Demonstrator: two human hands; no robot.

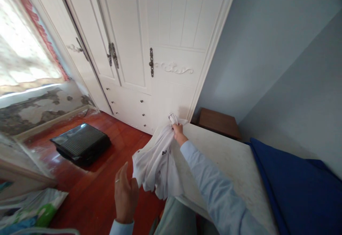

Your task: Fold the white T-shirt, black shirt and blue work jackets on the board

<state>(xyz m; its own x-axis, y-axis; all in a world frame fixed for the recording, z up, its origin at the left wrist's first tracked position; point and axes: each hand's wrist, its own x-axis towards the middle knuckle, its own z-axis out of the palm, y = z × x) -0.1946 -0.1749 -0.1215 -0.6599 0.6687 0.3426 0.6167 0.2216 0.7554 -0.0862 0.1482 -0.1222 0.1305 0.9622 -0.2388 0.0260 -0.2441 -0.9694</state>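
A white garment [160, 163] with small dark lettering hangs in loose folds over the near left corner of a pale table [211, 149]. My right hand [177, 131] is closed around its bunched upper end, at the far edge of the tabletop. A short twisted bit of the cloth sticks out beyond my fist. To the left of the hanging cloth, my left hand [126, 195] is raised over the floor. Its fingers are stretched out, a ring shows on one of them, and nothing is in it. Whether its thumb touches the cloth is hard to make out.
A white wardrobe [176, 31] with dark handles stands behind the table. On the red wooden floor lies a black case-like object [80, 144]. Plastic bags [37, 206] are at lower left. Dark blue fabric [301, 192] covers the right side, near a brown wooden box [217, 122].
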